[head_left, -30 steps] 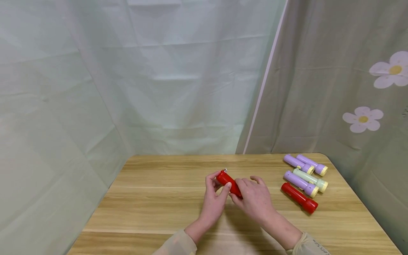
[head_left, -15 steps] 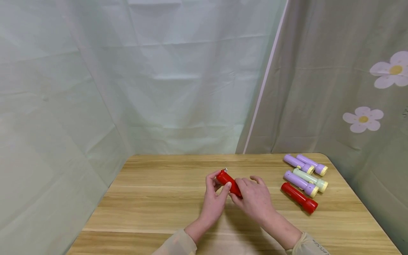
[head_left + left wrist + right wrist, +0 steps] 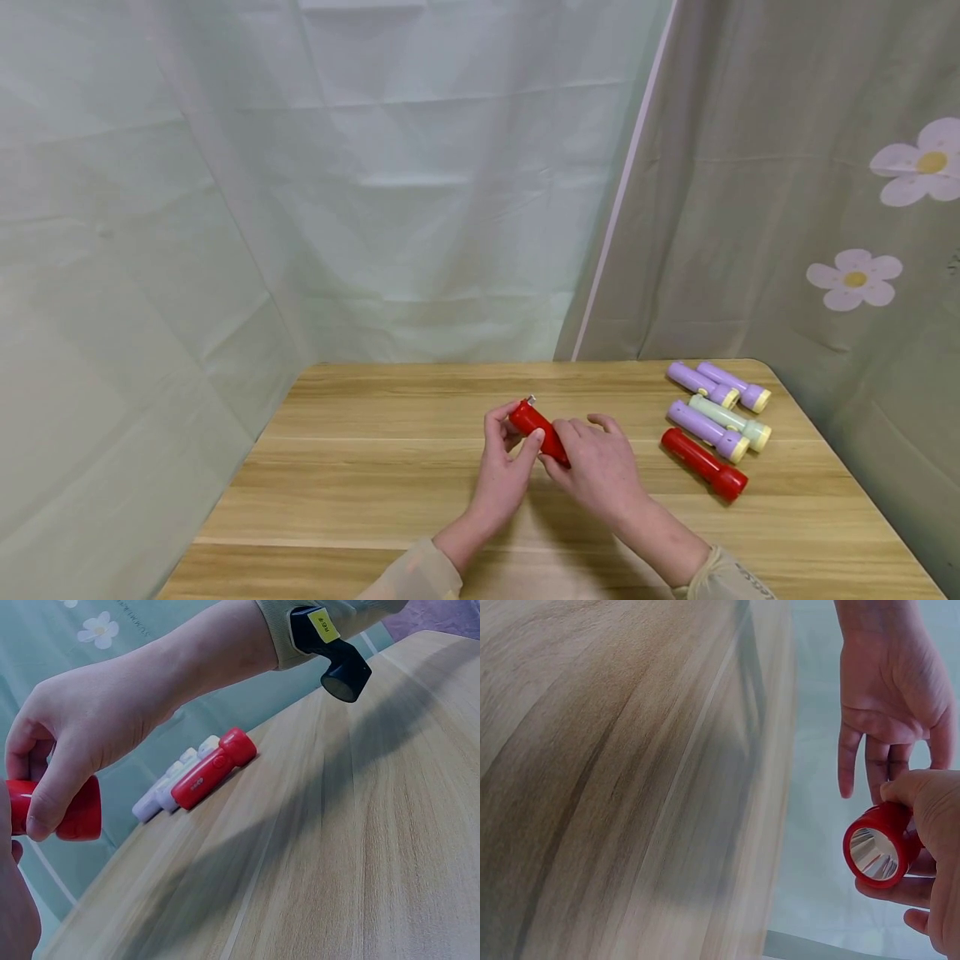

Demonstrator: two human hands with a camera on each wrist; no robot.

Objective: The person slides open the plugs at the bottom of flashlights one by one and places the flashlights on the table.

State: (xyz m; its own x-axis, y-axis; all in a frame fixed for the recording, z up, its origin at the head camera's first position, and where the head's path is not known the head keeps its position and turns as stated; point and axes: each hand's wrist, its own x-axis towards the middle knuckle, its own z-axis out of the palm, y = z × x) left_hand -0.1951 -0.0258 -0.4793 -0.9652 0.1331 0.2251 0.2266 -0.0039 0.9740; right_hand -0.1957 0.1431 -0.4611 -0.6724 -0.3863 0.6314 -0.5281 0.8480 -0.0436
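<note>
From where I stand, the held flashlight (image 3: 532, 419) is up off the tabletop (image 3: 375, 471), left of the resting red flashlight (image 3: 703, 466). The left hand (image 3: 506, 473) pinches its tail between thumb and fingers; the right hand (image 3: 600, 471) is curled closely round it near the flared head (image 3: 81, 814). I'd guess it's light, stiff plastic, the gloss a touch slippery. The silvery reflector (image 3: 874, 854) and thin metal piece (image 3: 531, 400) jutting from the tail look the most delicate; I'd grip the plain barrel between them.
</note>
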